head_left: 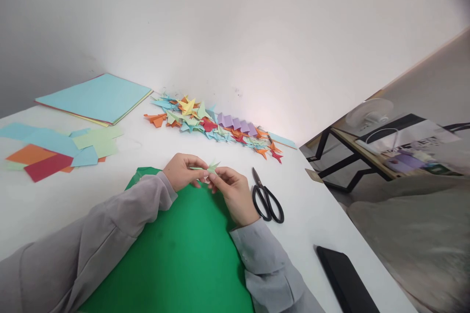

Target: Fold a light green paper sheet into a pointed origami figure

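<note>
Between my two hands is a small folded piece of pale green paper [212,168]. My left hand [183,171] pinches its left side between thumb and fingers, and my right hand [231,188] grips its right side the same way. Both hands are raised over a bright green surface [176,259] in front of me. Fingers cover much of the paper, so its full shape is hidden. Just right of my right hand lies a pair of scissors [265,198] with black handles, its blades pointing away from me.
Folded paper figures [209,122] in many colours line the back of the white table [121,154]. Loose paper pieces [55,151] lie at left, below a stack of large sheets [95,98]. A black flat object [345,279] sits near the right edge. Beyond stands another table [362,154].
</note>
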The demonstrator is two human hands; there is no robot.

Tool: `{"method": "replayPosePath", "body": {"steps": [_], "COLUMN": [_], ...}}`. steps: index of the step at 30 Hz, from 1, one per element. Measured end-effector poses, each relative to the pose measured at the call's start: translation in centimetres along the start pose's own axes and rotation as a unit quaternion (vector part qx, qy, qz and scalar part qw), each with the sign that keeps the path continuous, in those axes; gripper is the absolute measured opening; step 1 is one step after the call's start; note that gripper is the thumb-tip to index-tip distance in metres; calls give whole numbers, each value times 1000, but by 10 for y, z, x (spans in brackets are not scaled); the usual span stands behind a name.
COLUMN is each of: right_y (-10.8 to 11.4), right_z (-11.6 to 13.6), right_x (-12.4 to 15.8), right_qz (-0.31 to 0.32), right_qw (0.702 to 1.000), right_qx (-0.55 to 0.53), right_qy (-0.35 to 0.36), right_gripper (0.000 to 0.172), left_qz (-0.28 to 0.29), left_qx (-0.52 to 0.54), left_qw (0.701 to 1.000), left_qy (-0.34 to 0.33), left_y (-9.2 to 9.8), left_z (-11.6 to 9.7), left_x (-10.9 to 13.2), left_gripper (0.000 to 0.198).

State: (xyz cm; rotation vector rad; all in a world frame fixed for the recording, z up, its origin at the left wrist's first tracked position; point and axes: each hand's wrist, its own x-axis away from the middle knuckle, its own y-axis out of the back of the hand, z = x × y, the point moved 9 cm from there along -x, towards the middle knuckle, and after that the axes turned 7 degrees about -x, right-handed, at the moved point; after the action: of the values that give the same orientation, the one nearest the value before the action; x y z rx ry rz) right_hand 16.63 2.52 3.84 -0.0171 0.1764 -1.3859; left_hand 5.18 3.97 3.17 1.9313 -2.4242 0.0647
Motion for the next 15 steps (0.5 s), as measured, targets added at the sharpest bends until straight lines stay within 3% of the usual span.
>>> {"method": "replayPosePath", "body": {"steps": [10,15], "right_y": [-1,-1], "right_z": [-9,-10], "right_x": [2,3], "right_qz": [-2,-11], "right_qw": [993,990], "right_qx": [-104,-129], "right_qy": [-48,-57], "right_gripper": [19,18], "left_qz": [26,36], "left_qx": [33,43], "left_qw": [998,998], "left_qy": [47,35], "left_y": [-7,-10], "left_z": [3,3], "left_x": [2,2], "left_gripper": [18,21]}}
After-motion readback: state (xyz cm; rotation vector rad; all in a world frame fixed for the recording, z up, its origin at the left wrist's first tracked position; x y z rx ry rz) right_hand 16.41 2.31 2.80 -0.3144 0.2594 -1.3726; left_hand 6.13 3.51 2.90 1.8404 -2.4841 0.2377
